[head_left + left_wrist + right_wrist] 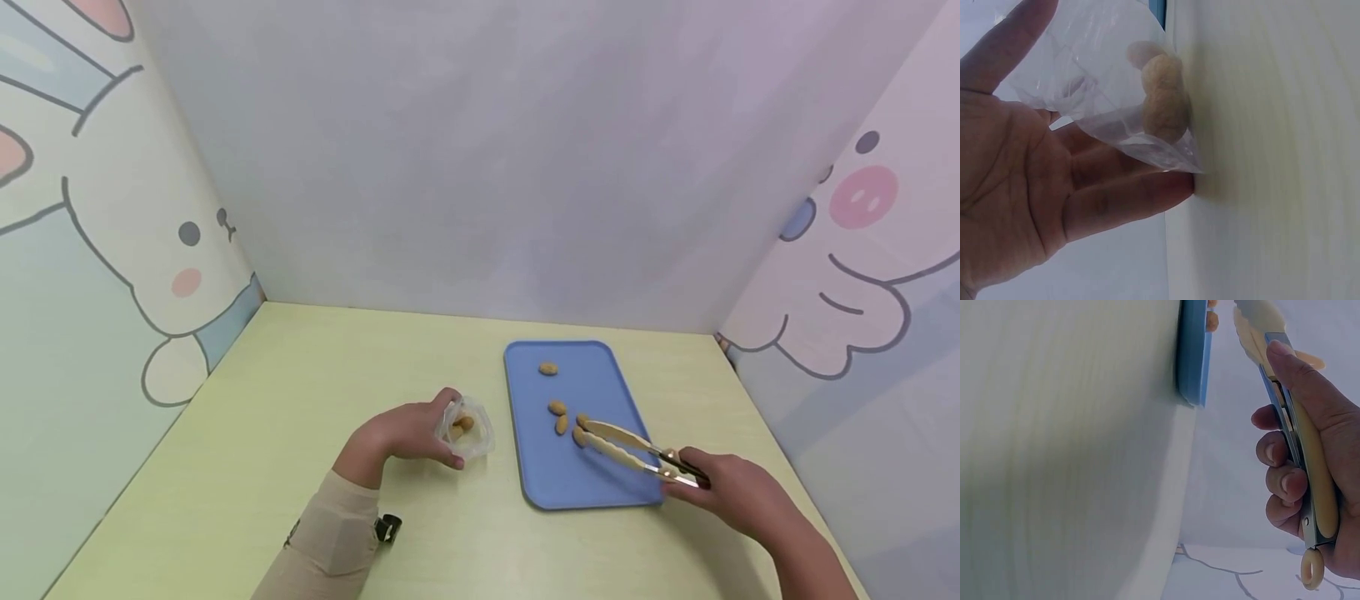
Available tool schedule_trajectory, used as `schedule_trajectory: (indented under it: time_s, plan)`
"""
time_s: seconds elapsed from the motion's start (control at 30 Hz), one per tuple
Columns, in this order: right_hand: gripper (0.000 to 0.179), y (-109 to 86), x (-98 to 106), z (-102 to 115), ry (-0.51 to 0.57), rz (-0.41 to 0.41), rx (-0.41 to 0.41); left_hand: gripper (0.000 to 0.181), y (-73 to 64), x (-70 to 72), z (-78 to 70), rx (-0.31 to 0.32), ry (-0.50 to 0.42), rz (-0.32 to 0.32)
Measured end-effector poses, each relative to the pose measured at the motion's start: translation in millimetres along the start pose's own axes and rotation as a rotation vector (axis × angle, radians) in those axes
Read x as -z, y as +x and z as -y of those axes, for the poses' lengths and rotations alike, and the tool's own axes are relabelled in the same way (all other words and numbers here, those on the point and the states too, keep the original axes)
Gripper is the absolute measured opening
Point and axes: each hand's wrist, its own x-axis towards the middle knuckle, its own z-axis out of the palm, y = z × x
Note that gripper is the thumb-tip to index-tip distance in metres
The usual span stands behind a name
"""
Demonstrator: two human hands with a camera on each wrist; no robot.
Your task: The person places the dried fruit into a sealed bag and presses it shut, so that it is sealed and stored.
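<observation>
My left hand (411, 429) holds a clear plastic bag (1107, 119) standing on the table, with fingers and thumb around its sides. Inside it, unshelled peanuts (1165, 100) lie near the bottom. My right hand (738, 496) grips the handles of metal tongs (622, 443) with cream-coloured heads. Its fingers and thumb wrap the handles in the right wrist view. Parted slightly, the tong tips hang over the blue tray (555, 487), right at two peanuts (579, 436). More peanuts (557, 407) lie just left of the tips, and a single peanut (548, 368) sits farther back.
The pale yellow table (330, 358) meets a grey wall (450, 167) at the back. Side walls with a cartoon rabbit (150, 233) and pig (862, 217) flank it. A small black object (387, 528) shows beside my left sleeve.
</observation>
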Motion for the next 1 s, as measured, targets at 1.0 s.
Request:
schedule_trajectory:
  time_s: [1.0]
  plan:
    - [0.04, -8.4, -8, -6, 0.013, 0.118, -0.073, 0.092, -0.5, 1.8, -2.9, 0.024, -0.001, 0.006]
